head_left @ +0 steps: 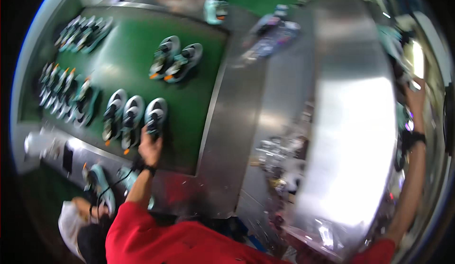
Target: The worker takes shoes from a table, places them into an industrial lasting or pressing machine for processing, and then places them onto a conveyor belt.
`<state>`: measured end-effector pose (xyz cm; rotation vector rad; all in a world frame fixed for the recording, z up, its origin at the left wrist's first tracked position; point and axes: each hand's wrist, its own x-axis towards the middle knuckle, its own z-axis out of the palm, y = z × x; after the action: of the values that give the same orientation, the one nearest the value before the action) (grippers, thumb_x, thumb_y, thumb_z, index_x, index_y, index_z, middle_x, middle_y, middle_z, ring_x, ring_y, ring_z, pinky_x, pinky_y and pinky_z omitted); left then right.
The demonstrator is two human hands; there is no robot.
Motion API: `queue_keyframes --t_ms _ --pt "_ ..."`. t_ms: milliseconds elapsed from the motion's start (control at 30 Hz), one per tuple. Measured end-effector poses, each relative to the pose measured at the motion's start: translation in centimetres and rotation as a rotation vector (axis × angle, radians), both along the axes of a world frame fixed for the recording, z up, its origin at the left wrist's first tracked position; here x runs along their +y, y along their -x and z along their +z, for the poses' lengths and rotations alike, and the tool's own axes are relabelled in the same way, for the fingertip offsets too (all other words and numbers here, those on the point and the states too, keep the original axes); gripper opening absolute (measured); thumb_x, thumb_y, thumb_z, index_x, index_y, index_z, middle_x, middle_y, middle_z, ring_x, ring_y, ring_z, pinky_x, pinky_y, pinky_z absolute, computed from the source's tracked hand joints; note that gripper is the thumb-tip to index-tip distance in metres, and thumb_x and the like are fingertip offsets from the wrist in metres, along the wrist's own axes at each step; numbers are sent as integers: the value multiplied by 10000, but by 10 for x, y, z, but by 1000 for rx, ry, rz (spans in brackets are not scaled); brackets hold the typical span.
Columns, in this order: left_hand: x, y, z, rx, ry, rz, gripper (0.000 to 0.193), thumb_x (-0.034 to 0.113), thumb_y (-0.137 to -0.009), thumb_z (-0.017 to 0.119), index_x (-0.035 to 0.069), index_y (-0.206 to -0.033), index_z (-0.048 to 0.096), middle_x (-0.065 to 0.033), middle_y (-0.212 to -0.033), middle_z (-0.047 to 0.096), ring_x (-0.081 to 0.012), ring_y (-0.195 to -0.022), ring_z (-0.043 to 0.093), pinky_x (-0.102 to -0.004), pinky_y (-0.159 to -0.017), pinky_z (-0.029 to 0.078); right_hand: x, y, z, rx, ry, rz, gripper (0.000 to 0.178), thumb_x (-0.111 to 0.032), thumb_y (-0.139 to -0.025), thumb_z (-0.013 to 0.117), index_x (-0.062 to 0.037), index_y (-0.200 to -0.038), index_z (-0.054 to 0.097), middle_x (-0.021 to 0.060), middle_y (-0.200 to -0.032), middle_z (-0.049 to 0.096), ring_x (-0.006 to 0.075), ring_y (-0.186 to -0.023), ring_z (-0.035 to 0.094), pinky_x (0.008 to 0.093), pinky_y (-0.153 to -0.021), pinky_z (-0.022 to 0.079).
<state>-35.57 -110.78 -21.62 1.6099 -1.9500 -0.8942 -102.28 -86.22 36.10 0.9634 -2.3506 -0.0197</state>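
My left hand [150, 148] is closed round the heel end of a sneaker [156, 114], pale teal and white with a dark upper. That shoe stands on a green surface, at the right end of a short row with two similar sneakers, one of them a near sneaker [132, 119] with an orange tab. Far out to the right, my right hand [416, 95] reaches up beside a blurred pale-teal and dark thing [394, 46], perhaps another shoe. Blur and the picture's edge hide what its fingers do.
A pair of sneakers [176, 62] stands farther back on the green surface [189, 107]; several more line its left side. Clear plastic pieces [282, 152] lie beside a shiny metal slope [353, 122]. Another person's hand [100, 211] is by a shoe [102, 183] at lower left.
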Motion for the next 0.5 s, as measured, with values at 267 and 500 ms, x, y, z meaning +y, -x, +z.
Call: queue_keyframes --t_ms 267,500 --pt "-16 -35 -61 35 -88 -223 718 281 -832 693 28 -1422 372 -226 -1123 643 -404 -1052 609 -434 -890 469 4 -113 -11 -106 155 107 365 -236 -710 730 -51 -1017 663 155 -905 691 288 -819 674 409 -753 536" --pt "103 7 72 473 -93 -567 436 110 -863 672 -51 -1246 539 -172 -1261 552 -249 -1162 526 -365 -997 401 115 -255 55 -543 928 86 371 -183 -793 675 23 -1102 684 108 -841 672 179 -671 666 314 -515 591"
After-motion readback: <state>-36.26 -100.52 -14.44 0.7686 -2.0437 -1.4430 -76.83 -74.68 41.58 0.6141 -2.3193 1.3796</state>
